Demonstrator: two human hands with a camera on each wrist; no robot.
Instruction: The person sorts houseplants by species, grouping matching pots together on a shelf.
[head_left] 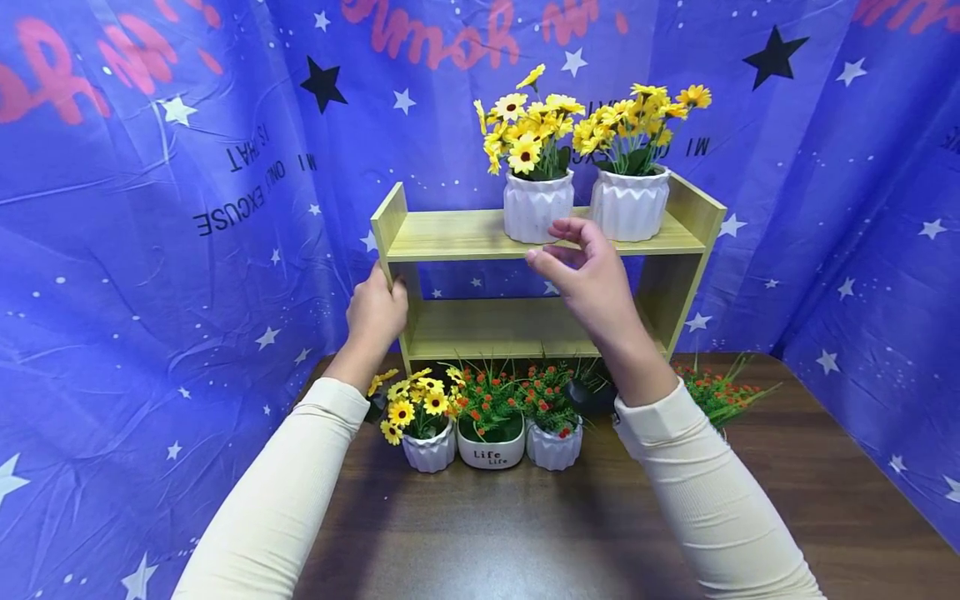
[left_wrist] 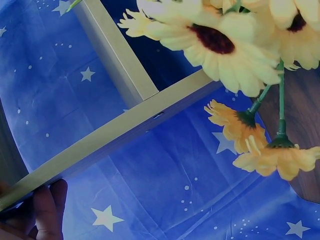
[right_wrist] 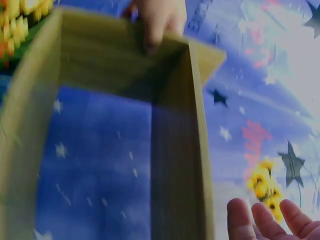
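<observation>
My left hand [head_left: 377, 310] grips the left side panel of a pale wooden two-tier shelf [head_left: 450, 233]. In the left wrist view its fingers [left_wrist: 49, 210] wrap the panel's edge. My right hand [head_left: 592, 279] hangs in front of the top tier, fingers bent and parted from the thumb, holding nothing. Nearest to it is a white ribbed pot [head_left: 536, 204] of yellow daisies; its fingertips overlap that pot's lower right in the head view. A second white pot [head_left: 630, 204] of yellow daisies stands on the tier's right end. The lower tier [head_left: 480, 329] bears no pots.
Before the shelf, on the brown wooden table [head_left: 480, 533], stand a pot of yellow daisies [head_left: 429, 450], a white "Life" planter [head_left: 491, 452] and a white pot [head_left: 555, 446] with red-flowered greenery. More red-flowered greenery [head_left: 712, 396] is at the right. A blue starred curtain [head_left: 225, 333] surrounds the table.
</observation>
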